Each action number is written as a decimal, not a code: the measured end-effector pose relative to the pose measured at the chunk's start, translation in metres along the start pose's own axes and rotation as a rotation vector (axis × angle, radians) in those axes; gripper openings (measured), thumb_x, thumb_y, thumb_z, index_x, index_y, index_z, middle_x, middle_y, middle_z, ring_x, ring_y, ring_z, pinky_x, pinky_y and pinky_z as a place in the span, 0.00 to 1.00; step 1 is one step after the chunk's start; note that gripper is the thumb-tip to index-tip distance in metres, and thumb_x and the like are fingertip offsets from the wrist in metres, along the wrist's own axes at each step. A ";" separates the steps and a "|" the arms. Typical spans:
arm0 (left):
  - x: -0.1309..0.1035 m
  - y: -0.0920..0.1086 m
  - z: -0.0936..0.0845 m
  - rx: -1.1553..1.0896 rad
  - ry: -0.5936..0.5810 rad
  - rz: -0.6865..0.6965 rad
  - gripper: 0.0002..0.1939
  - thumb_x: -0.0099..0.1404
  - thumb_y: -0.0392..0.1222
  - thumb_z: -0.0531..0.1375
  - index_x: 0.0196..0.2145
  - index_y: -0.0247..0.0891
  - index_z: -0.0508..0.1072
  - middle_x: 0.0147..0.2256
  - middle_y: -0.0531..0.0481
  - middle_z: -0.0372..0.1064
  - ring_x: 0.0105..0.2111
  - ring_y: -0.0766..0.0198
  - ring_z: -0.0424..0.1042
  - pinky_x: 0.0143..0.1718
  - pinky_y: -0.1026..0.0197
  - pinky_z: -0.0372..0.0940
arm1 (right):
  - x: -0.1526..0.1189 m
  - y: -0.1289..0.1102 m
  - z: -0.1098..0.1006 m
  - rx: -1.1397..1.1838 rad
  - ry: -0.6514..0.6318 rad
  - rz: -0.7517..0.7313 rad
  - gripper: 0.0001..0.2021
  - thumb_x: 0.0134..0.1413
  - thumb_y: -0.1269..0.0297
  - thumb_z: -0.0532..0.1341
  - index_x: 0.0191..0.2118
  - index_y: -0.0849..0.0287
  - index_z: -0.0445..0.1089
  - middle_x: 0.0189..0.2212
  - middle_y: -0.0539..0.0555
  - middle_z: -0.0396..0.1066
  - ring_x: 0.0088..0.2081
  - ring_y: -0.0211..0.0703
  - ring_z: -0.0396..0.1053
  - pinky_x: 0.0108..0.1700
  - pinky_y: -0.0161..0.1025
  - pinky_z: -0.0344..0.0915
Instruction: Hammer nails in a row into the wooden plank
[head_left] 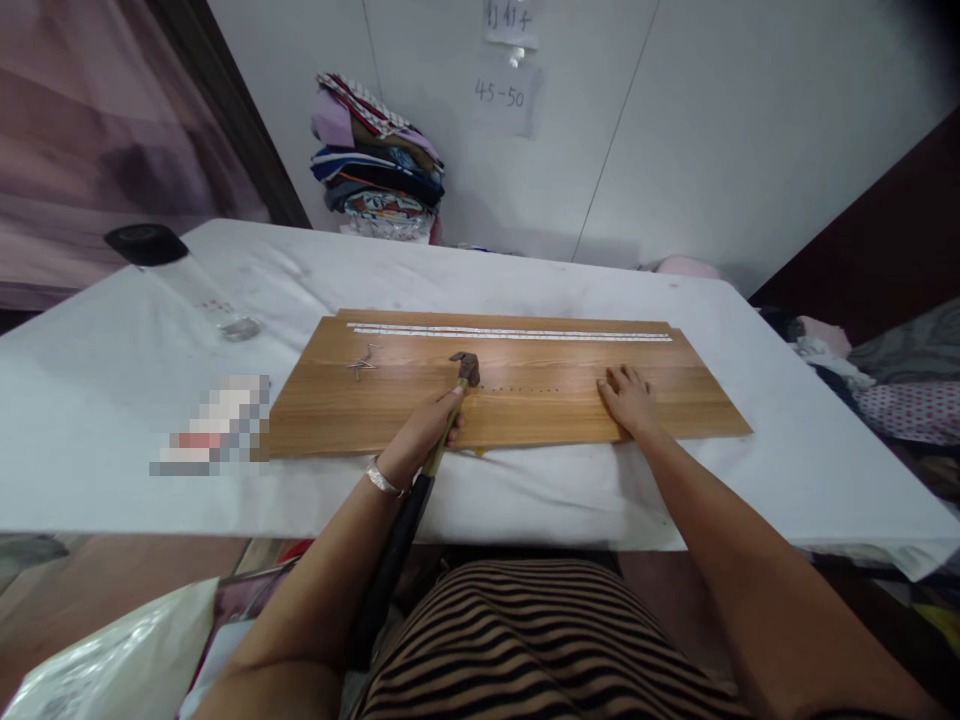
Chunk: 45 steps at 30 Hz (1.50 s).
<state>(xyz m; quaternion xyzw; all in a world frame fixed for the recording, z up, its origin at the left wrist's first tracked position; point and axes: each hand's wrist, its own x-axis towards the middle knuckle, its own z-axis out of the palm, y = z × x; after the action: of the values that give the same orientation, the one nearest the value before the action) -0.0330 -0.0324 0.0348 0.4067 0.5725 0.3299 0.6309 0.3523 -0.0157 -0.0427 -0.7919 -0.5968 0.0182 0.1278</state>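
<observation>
My left hand (433,424) is wrapped round the shaft of a claw hammer (466,368), close below its metal head. The head is over the middle of a wooden board (540,425), and the black grip runs back toward my body. To the right, my right hand (628,400) lies on the board with its fingers spread, holding nothing. Between the hands runs a row of small dark spots (529,390); whether they are nail heads or holes I cannot tell. Several loose nails (362,364) lie on the board's left part.
Two white marked strips (510,333) lie along the board's far side. On the white-covered table (315,505), a clear bottle with a black cap (146,243) and a blurred-out item (214,425) are at left. Folded clothes (379,165) are stacked against the wall.
</observation>
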 end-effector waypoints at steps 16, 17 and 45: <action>-0.002 0.002 0.001 -0.012 0.003 -0.018 0.15 0.74 0.53 0.59 0.41 0.38 0.70 0.21 0.59 0.62 0.14 0.71 0.56 0.16 0.68 0.53 | 0.000 0.000 0.000 -0.025 -0.006 -0.011 0.27 0.72 0.51 0.50 0.65 0.58 0.73 0.69 0.68 0.67 0.70 0.63 0.60 0.68 0.61 0.55; -0.002 0.002 0.001 -0.010 0.007 -0.025 0.14 0.74 0.53 0.58 0.41 0.38 0.69 0.21 0.59 0.62 0.14 0.71 0.56 0.16 0.68 0.53 | 0.000 0.000 0.000 -0.022 -0.006 -0.011 0.27 0.72 0.51 0.50 0.65 0.58 0.73 0.69 0.68 0.67 0.70 0.63 0.60 0.68 0.60 0.55; -0.001 0.001 0.000 -0.021 0.005 -0.028 0.13 0.76 0.50 0.57 0.41 0.38 0.70 0.21 0.58 0.62 0.14 0.71 0.56 0.16 0.67 0.52 | 0.000 0.002 0.002 -0.002 0.005 -0.016 0.26 0.72 0.51 0.50 0.63 0.56 0.74 0.68 0.67 0.68 0.69 0.62 0.61 0.67 0.61 0.55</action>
<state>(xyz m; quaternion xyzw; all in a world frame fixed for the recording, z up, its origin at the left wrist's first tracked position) -0.0328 -0.0326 0.0359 0.3913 0.5763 0.3279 0.6382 0.3536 -0.0154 -0.0445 -0.7874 -0.6026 0.0149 0.1285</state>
